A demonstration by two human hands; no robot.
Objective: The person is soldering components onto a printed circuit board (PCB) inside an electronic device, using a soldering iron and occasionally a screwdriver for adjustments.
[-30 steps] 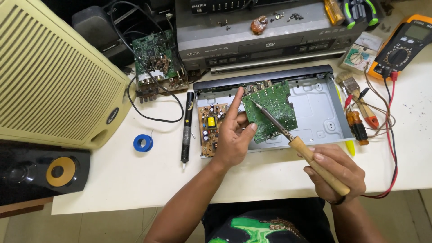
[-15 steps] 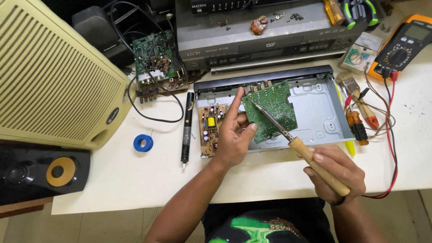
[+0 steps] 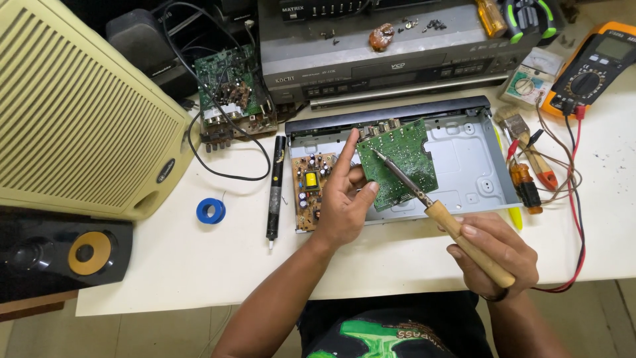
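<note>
Both hands were busy: my left hand (image 3: 344, 199) pinched the thin, fragile board (image 3: 397, 162) by its edge; my right hand (image 3: 493, 255) gripped the iron (image 3: 450, 222) handle firmly.

White worktable (image 3: 165, 265) over pale tiled floor (image 3: 40, 335)

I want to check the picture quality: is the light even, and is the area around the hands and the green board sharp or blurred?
Head view: soft, even light, only faint shadows on the white table. The green circuit board, soldering iron, left hand and right hand are sharp, with no motion blur. Straight edges bow slightly towards the frame borders; no strong glare.
</note>
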